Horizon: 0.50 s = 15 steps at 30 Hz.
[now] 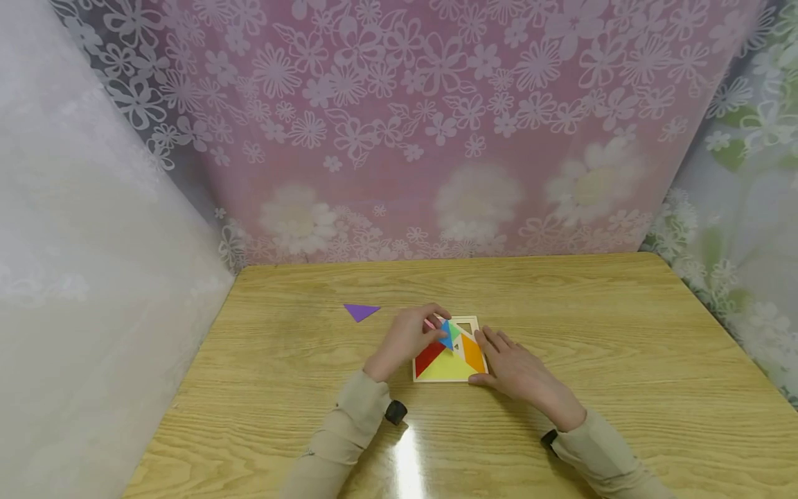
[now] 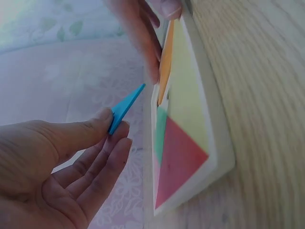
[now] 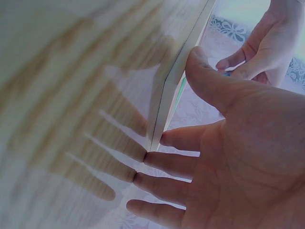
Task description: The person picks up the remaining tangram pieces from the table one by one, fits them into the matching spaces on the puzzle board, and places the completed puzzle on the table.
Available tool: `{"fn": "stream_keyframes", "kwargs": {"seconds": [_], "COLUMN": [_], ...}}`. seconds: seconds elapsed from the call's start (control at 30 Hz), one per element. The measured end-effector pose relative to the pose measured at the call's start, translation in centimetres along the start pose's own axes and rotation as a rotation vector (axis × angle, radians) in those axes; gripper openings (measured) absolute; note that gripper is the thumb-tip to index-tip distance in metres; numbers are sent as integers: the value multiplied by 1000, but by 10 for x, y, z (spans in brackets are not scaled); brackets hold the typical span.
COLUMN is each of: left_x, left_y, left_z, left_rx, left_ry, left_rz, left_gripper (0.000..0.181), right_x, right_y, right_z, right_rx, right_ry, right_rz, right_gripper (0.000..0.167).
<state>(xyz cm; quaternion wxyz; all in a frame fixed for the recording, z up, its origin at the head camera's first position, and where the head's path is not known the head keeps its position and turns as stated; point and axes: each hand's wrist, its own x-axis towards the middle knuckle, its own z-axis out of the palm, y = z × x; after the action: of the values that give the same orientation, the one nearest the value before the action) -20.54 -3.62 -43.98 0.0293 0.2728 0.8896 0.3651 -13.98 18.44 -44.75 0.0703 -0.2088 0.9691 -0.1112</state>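
My left hand pinches a blue triangular tangram piece between thumb and fingertips, tilted above a pale wooden tangram tray. In the tray lie a red piece, a yellow triangle, an orange parallelogram and a green piece. A bit of pink piece shows beside the left fingers. My right hand touches the tray's near right corner, thumb at the front edge and straight fingers along the right side.
A purple triangle lies on the wood-grain table, left of the tray and farther back. Floral curtains hang behind the table and at both sides. A glare patch shines near the front.
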Motion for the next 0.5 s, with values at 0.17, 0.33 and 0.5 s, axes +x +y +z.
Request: {"fn": "stream_keyframes", "kwargs": {"seconds": [0.17, 0.33, 0.5], "left_x": [10, 13, 13], "left_y": [1, 1, 1], "left_z": [14, 24, 30], "left_rx": [-1, -16, -15], "left_ry": [-18, -39, -60], "left_rz": [9, 10, 17], "left_gripper": [27, 25, 25], "right_x": [0, 0, -1], "right_y": [2, 2, 1], "right_z": [1, 3, 1], "right_rx": [-3, -7, -16], "right_ry": [7, 20, 16], "right_rz": [-5, -13, -18], "right_gripper": [82, 82, 83]}}
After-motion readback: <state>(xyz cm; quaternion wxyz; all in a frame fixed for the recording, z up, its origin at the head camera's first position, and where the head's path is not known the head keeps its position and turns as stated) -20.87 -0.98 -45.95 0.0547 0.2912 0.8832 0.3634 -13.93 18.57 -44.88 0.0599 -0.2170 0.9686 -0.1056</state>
